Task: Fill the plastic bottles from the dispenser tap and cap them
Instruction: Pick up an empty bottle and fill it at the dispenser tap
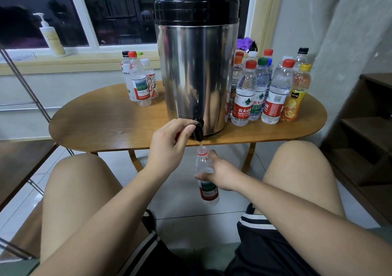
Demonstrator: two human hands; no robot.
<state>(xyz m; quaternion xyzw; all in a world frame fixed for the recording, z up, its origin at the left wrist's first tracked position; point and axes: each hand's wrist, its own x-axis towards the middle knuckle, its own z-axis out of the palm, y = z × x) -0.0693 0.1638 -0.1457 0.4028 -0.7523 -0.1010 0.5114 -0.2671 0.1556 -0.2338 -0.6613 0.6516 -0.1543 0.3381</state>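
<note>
Below the front edge of the table [106,127], between my bare knees, my right hand [220,174] grips an uncapped plastic bottle [206,191] round its middle, fingers [199,177] curled about it. I hold it roughly upright over the tiled floor, its mouth, ringed in red, just beneath the spout of the tap [198,130]. A thin stream of water shows between spout and mouth. How full the bottle is I cannot tell.

My left hand [169,142] reaches up to the tap, fingertips pinching its small black lever. A bit of red shows under that hand; I cannot tell what it is.

The tap sits at the foot of the dispenser [197,63], a tall steel drum with a black lid, standing on the table close to the near edge. Just to its right stands a crowd of capped bottles [244,97], close together, with red, green, blue, white, orange, black and yellow caps. To its left, further back, stands a small group of bottles [140,80], also capped.

Behind, on the windowsill, are a pump bottle [52,36] and a purple cloth [246,43]. A dark wooden shelf [364,127] stands at my far right.
</note>
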